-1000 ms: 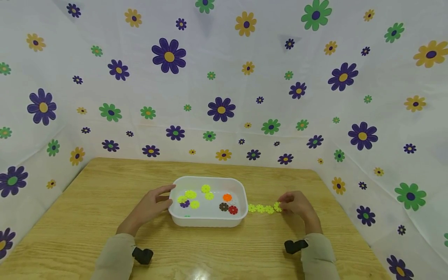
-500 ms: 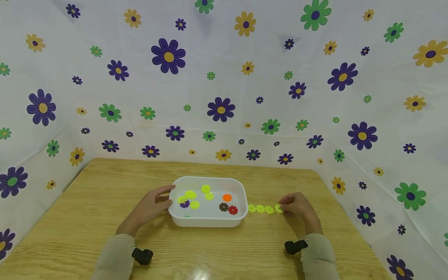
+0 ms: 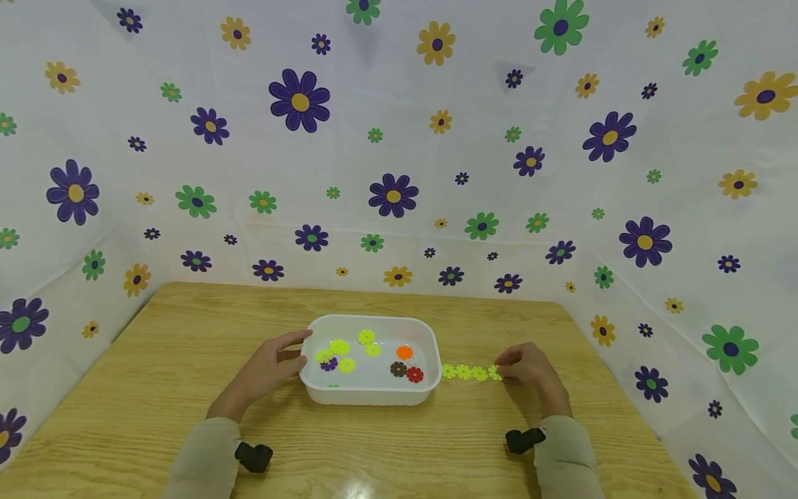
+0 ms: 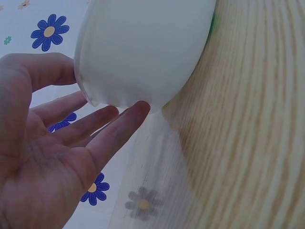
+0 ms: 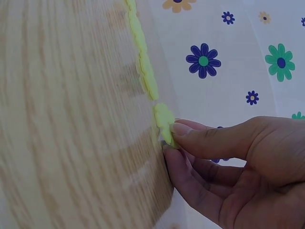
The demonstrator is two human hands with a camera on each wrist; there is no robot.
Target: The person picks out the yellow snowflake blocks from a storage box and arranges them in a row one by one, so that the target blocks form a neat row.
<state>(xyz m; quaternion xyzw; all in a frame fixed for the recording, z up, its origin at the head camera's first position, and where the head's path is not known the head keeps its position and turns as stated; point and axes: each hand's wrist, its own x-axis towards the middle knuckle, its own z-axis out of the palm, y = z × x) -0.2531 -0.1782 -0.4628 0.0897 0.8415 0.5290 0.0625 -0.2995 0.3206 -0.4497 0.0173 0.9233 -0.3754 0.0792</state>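
Thumb and index finger of my right hand pinch a yellow snowflake disc at its edge, low over the table. This disc is at the right end of a row of yellow snowflake discs; in the right wrist view a small gap shows between it and its neighbour. My left hand rests its fingertips against the left end of a white plastic tub, fingers fairly straight. Inside the tub lie several loose yellow discs, plus orange, brown, red and purple ones.
The wooden table carries the tub at its middle, with the row running off the tub's right side. A white flower-print cloth hangs behind and at both sides. Part of a green disc shows by the tub's near wall.
The yellow disc in my right hand has come down a little from a second ago and sits more level with the row. My left hand and the tub stay put.
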